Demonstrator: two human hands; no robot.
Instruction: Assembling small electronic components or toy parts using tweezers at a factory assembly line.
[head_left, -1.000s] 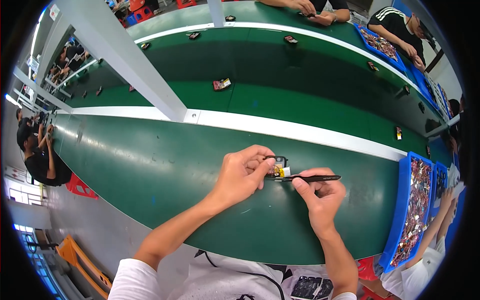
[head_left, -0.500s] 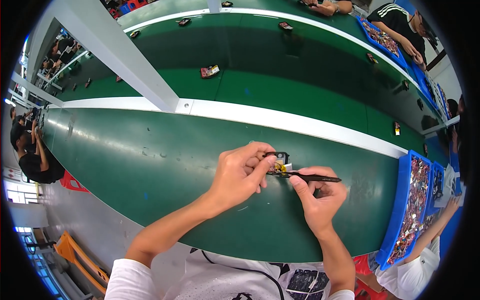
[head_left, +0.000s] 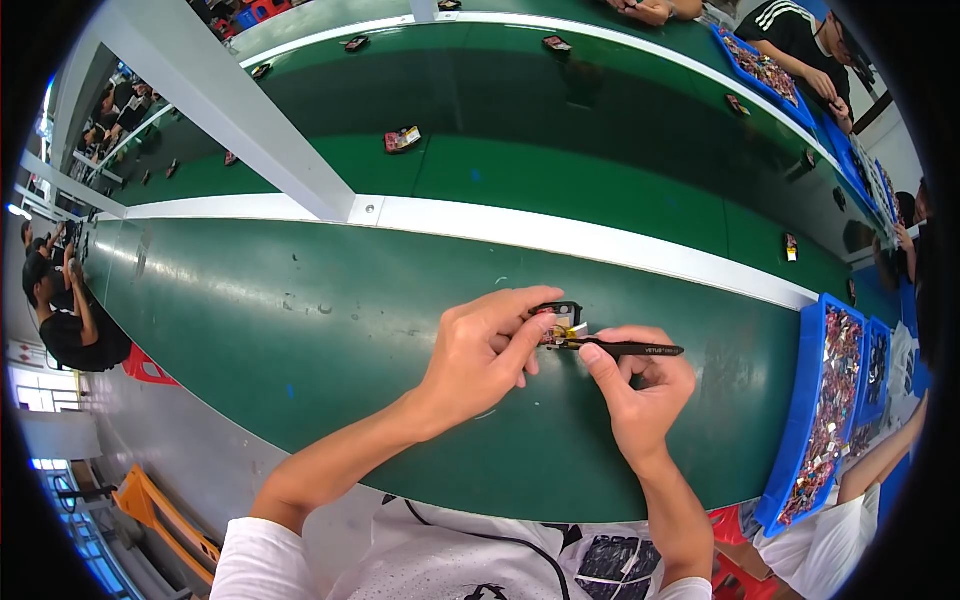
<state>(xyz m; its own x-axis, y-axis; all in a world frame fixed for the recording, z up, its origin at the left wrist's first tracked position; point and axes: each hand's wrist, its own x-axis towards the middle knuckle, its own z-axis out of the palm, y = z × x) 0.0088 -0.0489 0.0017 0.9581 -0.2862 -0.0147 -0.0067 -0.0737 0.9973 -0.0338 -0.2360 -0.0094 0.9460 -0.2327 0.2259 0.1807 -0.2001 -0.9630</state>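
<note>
My left hand (head_left: pixel 485 352) pinches a small black electronic part (head_left: pixel 560 318) with yellow and red bits, holding it just above the green work table (head_left: pixel 300 330). My right hand (head_left: pixel 640 385) grips black tweezers (head_left: pixel 625 348) that lie level, their tip touching the part's lower side. The two hands meet at the part near the table's middle, close to my body. My fingers hide much of the small part.
A blue tray (head_left: pixel 825 420) full of small parts stands at my right. A green conveyor belt (head_left: pixel 560 170) behind a white strip carries scattered small parts (head_left: pixel 402 139). Other people sit at the far right and at the left. A white beam (head_left: pixel 240 120) crosses overhead.
The view has tilted slightly downward. My hands stay together on the small part, with the tweezers' tip still at it; no clear change in grip.
</note>
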